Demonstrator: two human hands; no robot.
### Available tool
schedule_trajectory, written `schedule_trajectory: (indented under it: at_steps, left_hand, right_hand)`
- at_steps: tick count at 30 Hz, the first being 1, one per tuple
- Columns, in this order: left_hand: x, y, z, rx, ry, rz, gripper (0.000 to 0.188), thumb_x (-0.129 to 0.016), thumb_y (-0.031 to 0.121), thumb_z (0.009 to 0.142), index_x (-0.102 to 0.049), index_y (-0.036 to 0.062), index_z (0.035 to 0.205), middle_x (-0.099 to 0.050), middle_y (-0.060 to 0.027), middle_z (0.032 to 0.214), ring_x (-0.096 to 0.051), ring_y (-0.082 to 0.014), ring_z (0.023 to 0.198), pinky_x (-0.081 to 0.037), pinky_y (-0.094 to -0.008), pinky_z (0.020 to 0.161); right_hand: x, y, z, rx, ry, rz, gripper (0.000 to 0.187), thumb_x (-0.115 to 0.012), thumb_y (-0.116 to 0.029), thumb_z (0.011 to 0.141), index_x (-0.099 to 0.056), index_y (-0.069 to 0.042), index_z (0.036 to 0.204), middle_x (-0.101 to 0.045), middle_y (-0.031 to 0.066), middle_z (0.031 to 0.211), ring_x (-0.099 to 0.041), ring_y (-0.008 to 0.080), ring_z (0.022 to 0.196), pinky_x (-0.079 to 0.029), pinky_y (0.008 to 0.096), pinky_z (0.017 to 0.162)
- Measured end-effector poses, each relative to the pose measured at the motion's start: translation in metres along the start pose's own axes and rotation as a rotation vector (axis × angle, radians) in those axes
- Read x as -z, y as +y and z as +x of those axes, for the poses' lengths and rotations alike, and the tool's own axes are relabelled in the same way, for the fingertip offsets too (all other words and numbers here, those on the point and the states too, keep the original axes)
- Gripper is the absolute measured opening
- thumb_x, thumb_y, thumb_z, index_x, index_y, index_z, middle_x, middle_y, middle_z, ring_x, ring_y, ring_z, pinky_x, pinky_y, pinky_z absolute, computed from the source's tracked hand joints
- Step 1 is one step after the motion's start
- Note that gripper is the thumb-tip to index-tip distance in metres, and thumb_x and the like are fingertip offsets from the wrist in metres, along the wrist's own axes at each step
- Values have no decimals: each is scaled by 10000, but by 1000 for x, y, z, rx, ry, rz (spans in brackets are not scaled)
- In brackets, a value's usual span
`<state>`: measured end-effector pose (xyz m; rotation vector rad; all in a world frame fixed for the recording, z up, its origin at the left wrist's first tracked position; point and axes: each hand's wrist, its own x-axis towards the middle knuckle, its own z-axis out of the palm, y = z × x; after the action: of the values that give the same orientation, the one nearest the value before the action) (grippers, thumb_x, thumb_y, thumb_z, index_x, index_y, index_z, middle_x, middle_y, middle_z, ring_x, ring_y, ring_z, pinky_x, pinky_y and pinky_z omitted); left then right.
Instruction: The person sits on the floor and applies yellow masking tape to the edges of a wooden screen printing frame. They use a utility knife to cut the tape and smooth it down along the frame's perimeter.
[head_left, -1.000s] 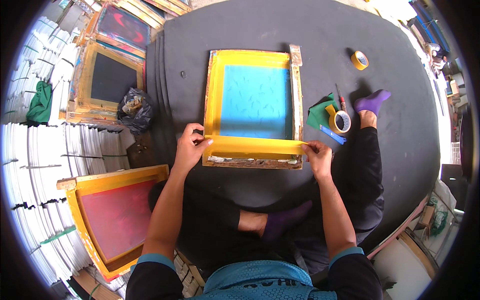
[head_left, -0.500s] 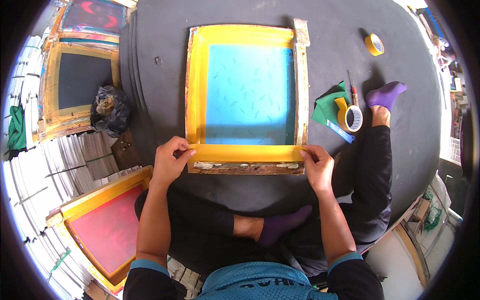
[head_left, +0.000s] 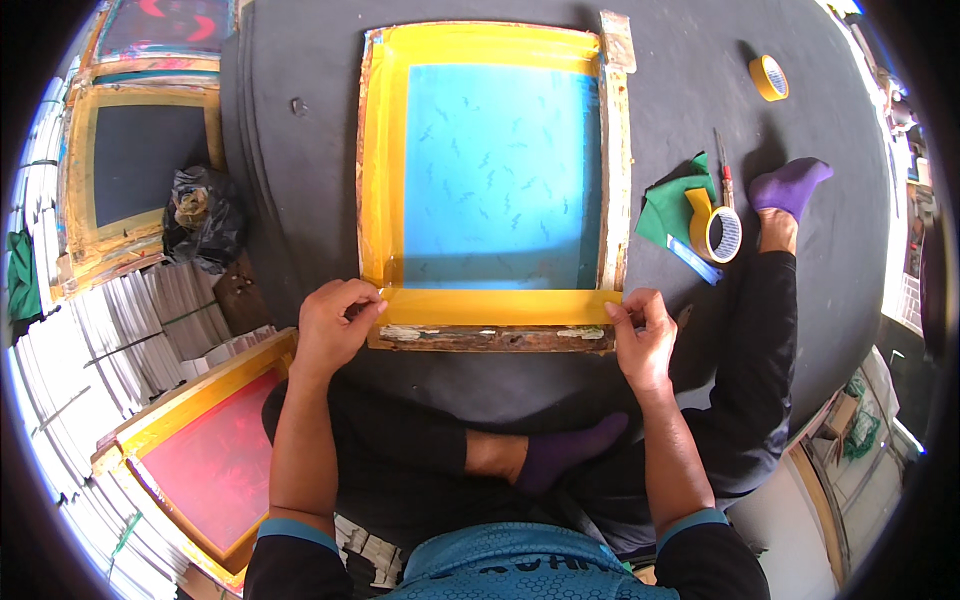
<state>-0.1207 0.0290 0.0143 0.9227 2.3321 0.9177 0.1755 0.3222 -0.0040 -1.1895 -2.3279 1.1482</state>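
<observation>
In front of me on the black surface lies a wooden screen printing frame [head_left: 490, 341] with a blue mesh [head_left: 500, 170] marked by small dark shapes. Yellow tape lines its far and left inner edges. A strip of yellow tape [head_left: 500, 307] is stretched level across the frame's near side. My left hand [head_left: 338, 322] pinches the strip's left end between thumb and fingers. At the other end, my right hand [head_left: 643, 335] is closed in a pinch on the tape. Whether the strip touches the mesh below it, I cannot tell.
To the right lie a tape roll [head_left: 724, 235], a green cloth [head_left: 672, 205], a blue-handled tool [head_left: 693, 260] and a red-handled tool [head_left: 727, 175]. Another tape roll [head_left: 769, 78] stands farther off. A black plastic bag [head_left: 205, 222], more frames [head_left: 150, 165] and stacked white sheets [head_left: 130, 320] are left.
The view has shifted slightly, with the frame appearing a little larger and farther up. Both hands keep hold of the tape strip, and my right hand sits slightly farther right.
</observation>
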Motion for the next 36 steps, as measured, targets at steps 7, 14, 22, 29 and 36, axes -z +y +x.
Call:
schedule_trajectory:
  at_steps: [7, 14, 22, 29, 36]
  left_hand:
    - [2, 2, 0, -47, -21, 77, 90, -801, 33, 841, -765, 29, 923, -751, -97, 853, -699, -237, 770, -538, -342, 683]
    - [3, 0, -2, -129, 1, 135, 81, -807, 104, 835, -774, 71, 901, -755, -66, 842, -673, -279, 761, -532, -379, 700]
    - [2, 0, -7, -115, 7, 94, 104, -814, 101, 845, -777, 33, 915, -764, -114, 858, -694, -290, 777, -537, -384, 705]
    - [-5, -2, -12, -208, 8, 188, 121, -799, 148, 864, -769, 48, 924, -754, -115, 882, -697, -332, 820, -545, -430, 744]
    - [-15, 4, -12, -363, -118, 426, 76, -733, 137, 881, -763, 67, 878, -718, -106, 860, -695, -326, 852, -550, -463, 771]
  right_hand:
    - [7, -11, -1, 173, -60, -187, 87, -786, -46, 882, -718, -52, 935, -708, 105, 844, -699, 269, 705, -555, 365, 647]
    - [11, -18, 1, 295, -82, -266, 87, -780, -71, 866, -769, -79, 951, -720, 97, 852, -724, 306, 724, -570, 394, 640]
    - [17, -24, -3, 334, -97, -317, 107, -764, -55, 876, -774, -77, 980, -700, 96, 839, -714, 307, 707, -558, 382, 630]
    - [14, -15, -4, 423, -86, -448, 129, -743, -76, 848, -753, -132, 963, -640, 88, 791, -692, 317, 674, -553, 416, 601]
    - [20, -8, 3, 454, -171, -589, 187, -727, -97, 818, -751, -171, 989, -650, 81, 869, -714, 317, 753, -584, 453, 651]
